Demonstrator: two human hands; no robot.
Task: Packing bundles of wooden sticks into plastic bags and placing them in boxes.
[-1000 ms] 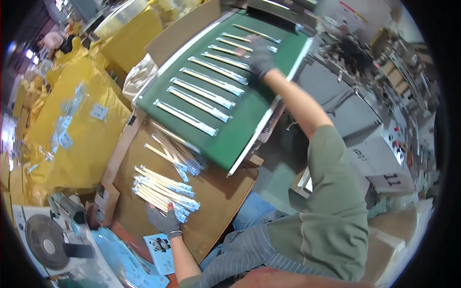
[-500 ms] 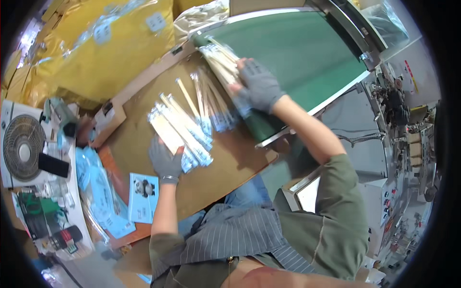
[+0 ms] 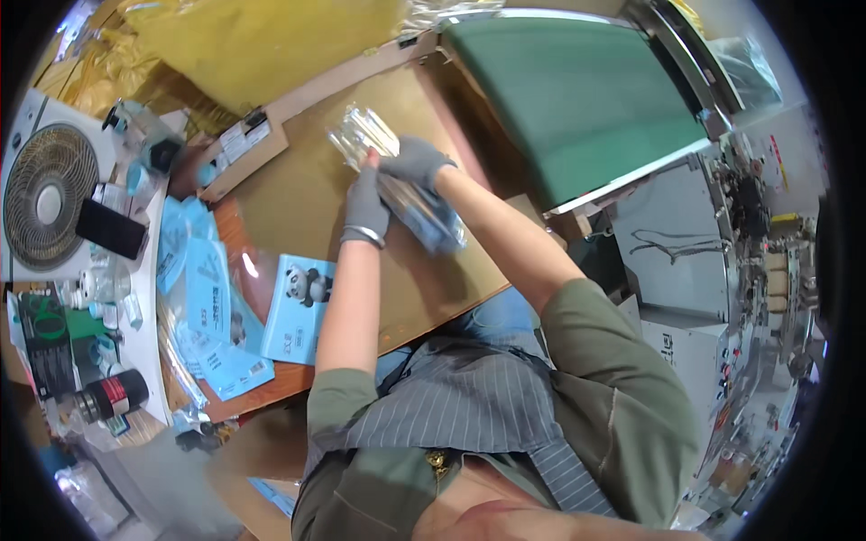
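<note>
A bundle of wrapped chopsticks (image 3: 424, 216) in clear and blue-printed film is held at a slant over the brown board (image 3: 298, 189). My left hand (image 3: 368, 206), in a grey fingerless glove, closes on the bundle's left side with the thumb up. From the right, my right hand (image 3: 415, 162) in a matching glove wraps over its upper middle, hiding part of the sticks. Motion blurs the bundle's lower end. Near my left forearm lies a light-blue printed bag (image 3: 302, 284) with a panda on it.
More blue bags (image 3: 212, 307) lie on the table's left part. Beyond them are a fan (image 3: 50, 198), a dark phone (image 3: 111, 229) and a black jar (image 3: 113, 395). A green conveyor belt (image 3: 577, 99) stands at the right; a cardboard box (image 3: 244, 158) and yellow sacks (image 3: 271, 36) are at the back.
My right hand has left the conveyor and come to my left hand. The chopsticks spread on the board and those at the belt are now gathered in one bundle between both hands.
</note>
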